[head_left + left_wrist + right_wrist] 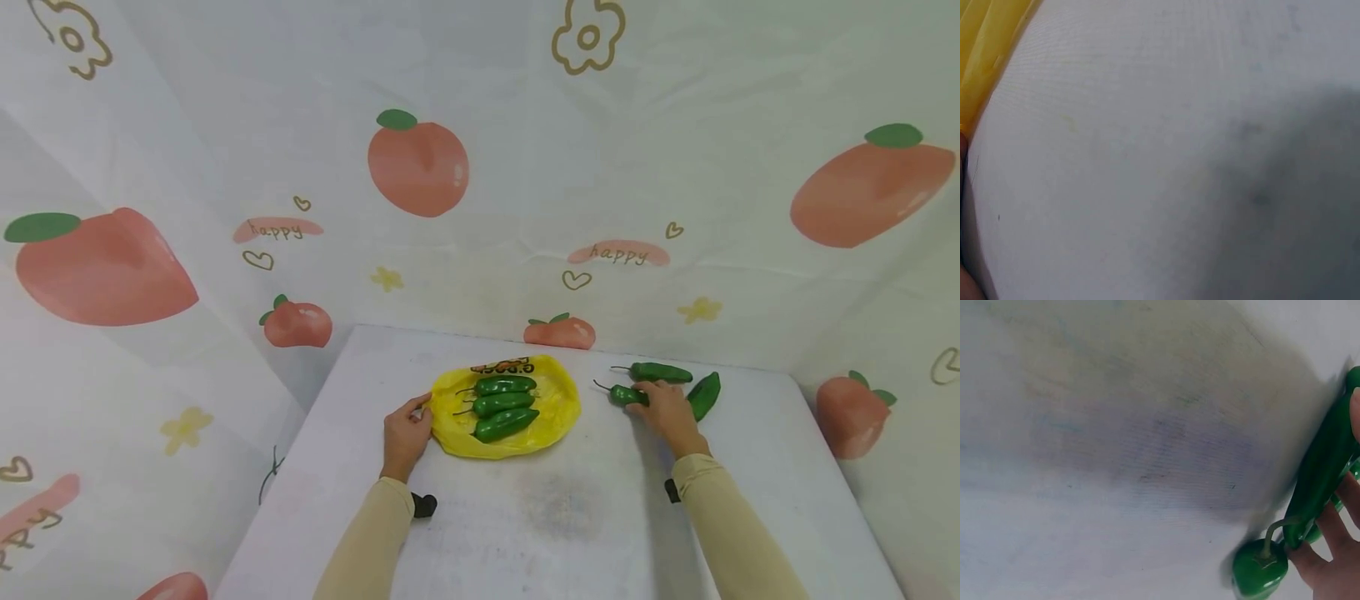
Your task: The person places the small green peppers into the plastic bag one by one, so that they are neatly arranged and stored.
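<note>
A yellow plastic bag [558,417] lies spread on the white table, with three long green peppers [504,405] side by side on it. My left hand [406,435] pinches the bag's left edge between thumb and fingers. To the right of the bag, my right hand [670,414] grips a green pepper [621,395] by its body, its stem pointing left. In the right wrist view the thumb and fingers lie along both sides of this pepper [1320,472]. Another pepper [662,372] lies just behind the right hand, and one more pepper [703,396] to its right.
The white table [555,550] ends at a back wall [480,275] of hanging cloth printed with fruit, and similar cloth hangs on both sides. A black strap [423,505] sits at the left wrist. A thin dark green string [268,475] shows by the left table edge.
</note>
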The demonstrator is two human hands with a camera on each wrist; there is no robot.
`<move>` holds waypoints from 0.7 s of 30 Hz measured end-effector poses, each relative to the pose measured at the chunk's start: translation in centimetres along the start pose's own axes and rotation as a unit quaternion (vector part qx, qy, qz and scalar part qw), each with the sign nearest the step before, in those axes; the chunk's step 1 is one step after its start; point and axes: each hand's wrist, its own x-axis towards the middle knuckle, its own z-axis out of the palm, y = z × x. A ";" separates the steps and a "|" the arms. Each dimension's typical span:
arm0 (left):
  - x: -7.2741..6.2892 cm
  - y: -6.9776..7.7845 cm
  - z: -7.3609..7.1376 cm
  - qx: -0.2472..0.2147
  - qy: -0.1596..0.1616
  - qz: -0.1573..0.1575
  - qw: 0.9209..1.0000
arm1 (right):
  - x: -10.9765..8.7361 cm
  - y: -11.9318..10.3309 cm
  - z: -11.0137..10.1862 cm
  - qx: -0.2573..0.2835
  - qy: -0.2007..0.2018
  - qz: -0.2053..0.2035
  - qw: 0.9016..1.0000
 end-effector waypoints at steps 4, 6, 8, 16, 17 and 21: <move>0.0 0.1 0.0 -0.002 0.002 -0.002 1.000 | -0.1 0.0 0.2 -0.002 -0.008 0.008 1.000; 0.0 0.2 -0.1 -0.003 0.002 -0.001 1.000 | -0.2 0.0 0.3 -0.003 -0.011 0.016 1.000; 0.0 0.2 -0.1 -0.005 0.002 0.001 1.000 | -0.5 -0.1 0.5 -0.002 -0.011 0.023 1.000; 0.1 0.1 -0.2 -0.002 -0.005 0.000 1.000 | -1.2 -1.1 1.4 0.009 -0.013 0.029 0.999; 0.1 0.1 -0.2 -0.002 -0.005 0.000 1.000 | -1.3 -1.2 1.5 0.011 -0.013 0.031 0.999; 0.0 0.1 -0.1 -0.006 0.000 -0.001 1.000 | -1.6 -1.6 1.6 0.021 -0.020 0.037 0.999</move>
